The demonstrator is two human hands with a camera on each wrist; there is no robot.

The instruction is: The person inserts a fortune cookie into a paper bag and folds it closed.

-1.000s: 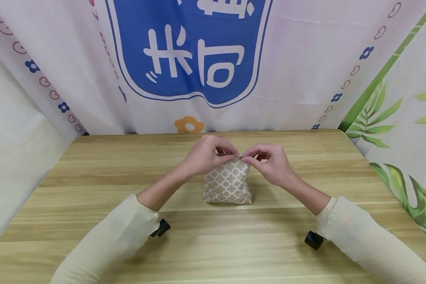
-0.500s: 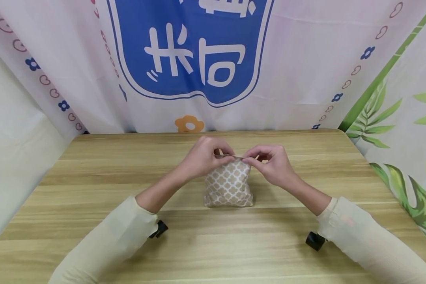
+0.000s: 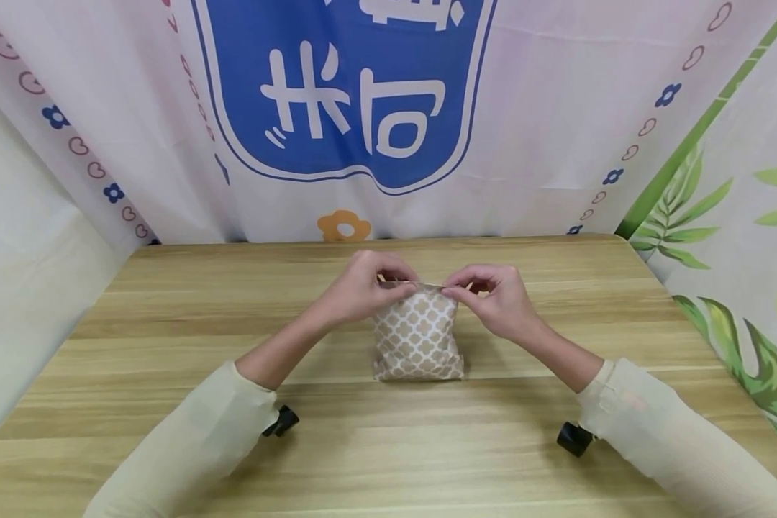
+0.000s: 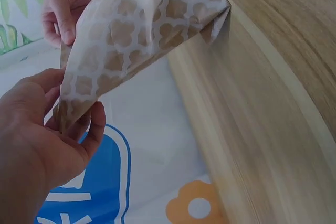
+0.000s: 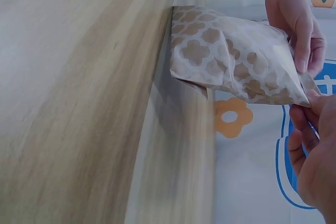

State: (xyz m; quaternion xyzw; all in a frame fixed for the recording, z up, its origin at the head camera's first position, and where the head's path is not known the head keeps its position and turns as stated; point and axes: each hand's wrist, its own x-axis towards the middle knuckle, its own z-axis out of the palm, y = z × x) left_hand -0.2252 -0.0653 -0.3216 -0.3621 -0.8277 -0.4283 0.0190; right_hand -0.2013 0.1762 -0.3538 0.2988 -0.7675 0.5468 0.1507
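Note:
A brown paper bag (image 3: 417,338) with a white lattice pattern stands on the wooden table, its top edge pressed flat. My left hand (image 3: 362,288) pinches the top edge at the left corner between thumb and fingers. At the right corner, my right hand (image 3: 492,298) pinches the same edge. In the left wrist view the bag (image 4: 131,30) bulges in its lower part and narrows to the flattened top under the left hand (image 4: 47,124). From the right wrist, the folded rim of the bag (image 5: 231,56) shows between both hands. What the bag contains is hidden.
The wooden table (image 3: 168,345) extends around the bag. Behind it hangs a white curtain (image 3: 544,144) with a blue emblem, and a leaf-print cloth (image 3: 738,237) hangs at the right. Black wrist cameras (image 3: 573,439) sit under both sleeves.
My left hand has slid left along the top edge toward the left corner, showing more of the rim. The bag's base has shifted slightly toward me. The right hand has barely moved.

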